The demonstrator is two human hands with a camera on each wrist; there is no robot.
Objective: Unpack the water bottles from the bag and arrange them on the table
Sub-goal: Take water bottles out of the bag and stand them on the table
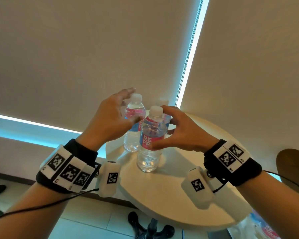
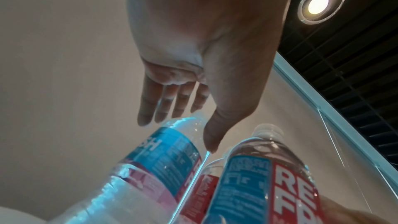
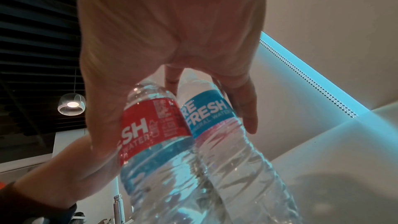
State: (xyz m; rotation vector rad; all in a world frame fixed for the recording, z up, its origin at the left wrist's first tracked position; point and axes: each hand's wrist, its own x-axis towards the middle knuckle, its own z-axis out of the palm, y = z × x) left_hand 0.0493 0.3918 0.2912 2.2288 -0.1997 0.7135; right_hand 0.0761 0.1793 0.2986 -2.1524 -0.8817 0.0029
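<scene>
Three clear water bottles with red and blue labels stand upright and close together on a round white table (image 1: pixel 188 187). My right hand (image 1: pixel 160 128) grips the front bottle (image 1: pixel 150 152), thumb on its label and fingers curled at its far side. In the right wrist view the right hand (image 3: pixel 176 122) spans that front bottle (image 3: pixel 150 125), and its fingers (image 3: pixel 247 108) reach past the rear right bottle (image 3: pixel 208 113). My left hand (image 1: pixel 130 106) hovers open beside the rear left bottle (image 1: pixel 132 135), fingers straight near its cap. The left wrist view shows the left hand (image 2: pixel 178 134) above the rear left bottle (image 2: pixel 163 159).
A clear plastic bag (image 1: pixel 259 228) with more labelled bottles lies low at the right, below the table's edge. A brown chair seat (image 1: pixel 292 166) stands to the right. The table's black base (image 1: pixel 152 228) is on the tiled floor. Beige blinds hang behind the table.
</scene>
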